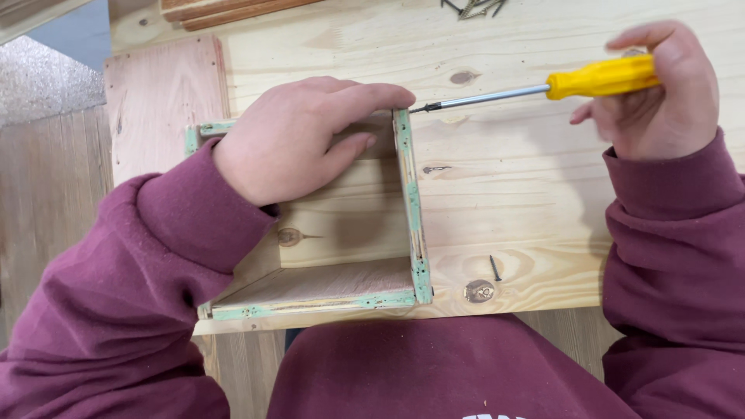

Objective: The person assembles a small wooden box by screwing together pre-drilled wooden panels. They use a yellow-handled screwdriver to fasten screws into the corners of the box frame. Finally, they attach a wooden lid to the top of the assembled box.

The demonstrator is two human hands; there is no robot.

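A small open wooden box frame [411,209] with green-painted edges lies on a pale pine board [528,178]. My left hand [299,140] presses down over the frame's far wall, fingertips reaching its right corner. My right hand [660,93] grips a screwdriver [543,87] by its yellow handle. The metal shaft lies level and points left, its tip meeting the frame's upper right corner just beside my left fingertips.
A loose dark screw [494,268] lies on the board near its front edge, next to a round metal fitting [479,292]. Several screws [473,8] are piled at the top. A reddish plywood panel [163,93] sits to the left, wooden strips [225,11] beyond it.
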